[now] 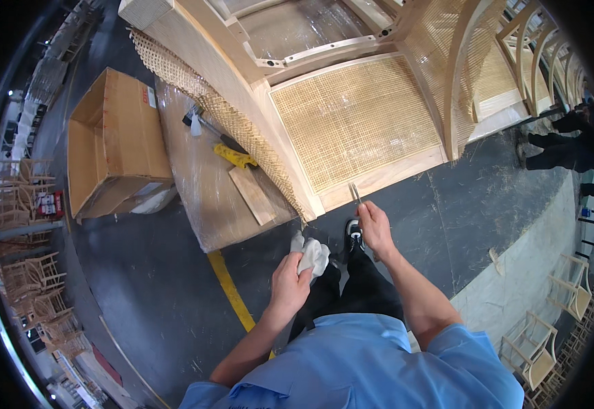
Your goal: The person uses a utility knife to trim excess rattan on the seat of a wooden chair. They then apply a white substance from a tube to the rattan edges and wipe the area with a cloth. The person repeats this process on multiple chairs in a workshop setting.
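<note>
My left hand (289, 285) is closed on a crumpled white cloth (315, 258), just in front of the near corner of a pale wooden furniture frame (342, 196). A slim metal tool (355, 191) sticks up out of my right hand (377, 228), whose fingers are wrapped round it; its exact kind I cannot make out. The tool's tip is by the frame's near edge; whether it touches the wood I cannot tell. Set in the frame is a woven cane panel (358, 116). A loose strip of woven cane (222, 112) hangs along the frame's left side.
Left of the frame, a plastic-wrapped surface (188, 184) bears a wooden board (253, 196), a yellow-and-black tool (234, 156) and a hammer-like tool (193, 117). Beyond it stands an open cardboard box (133, 129). A person's dark-clad legs (566, 146) and wooden chairs (532, 351) are at right.
</note>
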